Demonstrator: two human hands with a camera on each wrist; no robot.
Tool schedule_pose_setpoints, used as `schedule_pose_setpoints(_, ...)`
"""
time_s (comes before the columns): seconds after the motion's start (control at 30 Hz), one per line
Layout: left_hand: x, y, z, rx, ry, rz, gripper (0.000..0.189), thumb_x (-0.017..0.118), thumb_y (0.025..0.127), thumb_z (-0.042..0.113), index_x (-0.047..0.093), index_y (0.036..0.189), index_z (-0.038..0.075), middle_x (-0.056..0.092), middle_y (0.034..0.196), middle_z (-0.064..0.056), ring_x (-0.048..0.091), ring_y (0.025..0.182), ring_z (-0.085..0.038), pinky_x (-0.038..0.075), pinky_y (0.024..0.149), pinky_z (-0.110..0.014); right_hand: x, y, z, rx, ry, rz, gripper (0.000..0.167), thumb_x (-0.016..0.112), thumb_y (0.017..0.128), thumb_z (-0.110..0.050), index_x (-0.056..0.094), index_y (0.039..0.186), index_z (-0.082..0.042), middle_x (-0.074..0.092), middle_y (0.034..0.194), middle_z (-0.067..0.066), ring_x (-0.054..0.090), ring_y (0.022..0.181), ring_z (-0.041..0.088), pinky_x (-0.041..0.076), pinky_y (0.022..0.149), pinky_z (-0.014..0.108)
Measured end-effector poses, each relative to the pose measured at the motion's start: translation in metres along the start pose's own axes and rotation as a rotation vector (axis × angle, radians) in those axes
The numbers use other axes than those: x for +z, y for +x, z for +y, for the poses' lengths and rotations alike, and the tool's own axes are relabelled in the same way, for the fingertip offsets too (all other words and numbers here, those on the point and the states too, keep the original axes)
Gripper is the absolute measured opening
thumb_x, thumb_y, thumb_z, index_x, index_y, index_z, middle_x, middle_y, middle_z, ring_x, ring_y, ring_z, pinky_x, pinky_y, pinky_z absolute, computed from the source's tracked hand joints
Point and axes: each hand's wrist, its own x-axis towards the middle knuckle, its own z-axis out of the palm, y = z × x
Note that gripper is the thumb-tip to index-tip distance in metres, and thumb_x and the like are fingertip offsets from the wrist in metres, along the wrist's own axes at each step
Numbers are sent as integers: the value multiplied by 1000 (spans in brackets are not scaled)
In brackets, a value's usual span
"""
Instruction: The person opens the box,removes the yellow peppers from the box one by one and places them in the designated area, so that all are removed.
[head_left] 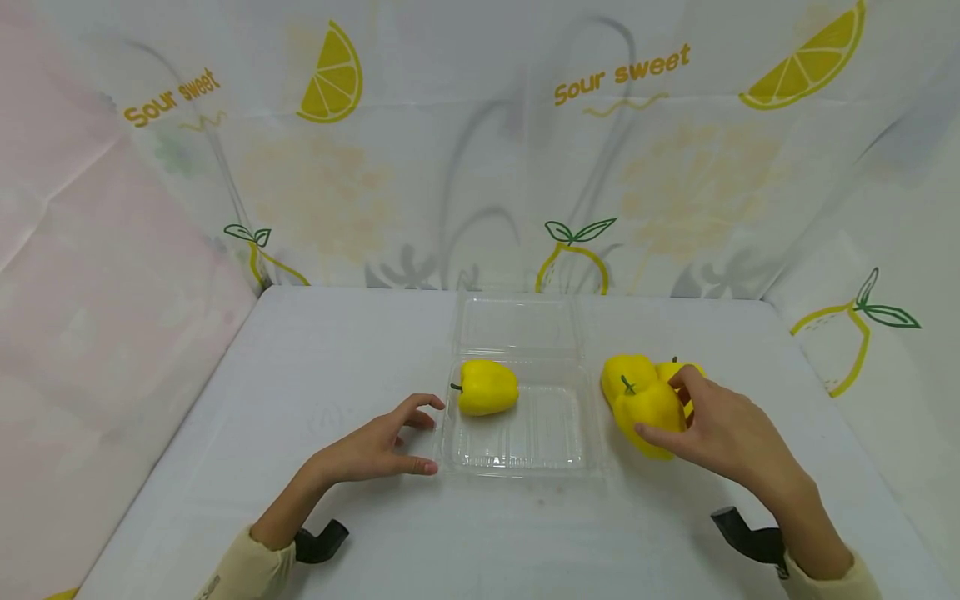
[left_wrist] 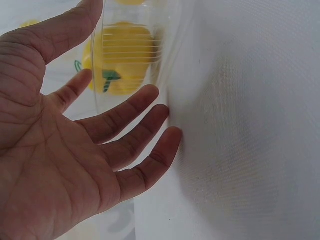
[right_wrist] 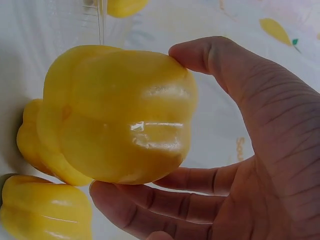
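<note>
Yellow pepper (head_left: 649,413); right fingers (right_wrist: 185,204) pinch it; clear container (head_left: 551,427), second pepper (head_left: 488,389) inside; left fingers (left_wrist: 122,116) spread.

The left hand (left_wrist: 70,135) comes in from the left side, its palm visible and its fingers spread, slightly bent and holding nothing. Beside the thumb stands the wall of a clear plastic container (left_wrist: 167,37); whether the thumb touches it, I cannot tell surely. Through the ridged plastic one sees a yellow bell pepper (left_wrist: 122,57) with a green stem (left_wrist: 111,77). At the upper edge, a second yellow shape (left_wrist: 130,1) is cut off. The white table (left_wrist: 250,120), carrying a soft grey shadow (left_wrist: 215,145), fills the right side.
</note>
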Motion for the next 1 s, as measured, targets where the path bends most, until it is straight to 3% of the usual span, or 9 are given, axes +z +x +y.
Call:
schedule_pose_setpoints(0.43, 0, 0, 0, 2, -5, 3, 73, 79, 85, 33, 34, 142, 26, 56, 131, -6, 50, 125, -26, 42, 97, -52, -2, -7, 0, 37, 6, -98, 67, 78, 73, -63, 49, 99, -8, 50, 68, -1, 45, 57, 14, 37, 52, 30)
schedule_pose_setpoints(1.0, 1, 0, 0, 5, 4, 4, 73, 79, 85, 34, 34, 141, 27, 56, 130, -6, 51, 123, -25, 42, 96, -50, -2, -13, 0, 50, 78, -186, 67, 79, 73, -62, 46, 93, -8, 44, 64, 0, 43, 56, 15, 34, 50, 28)
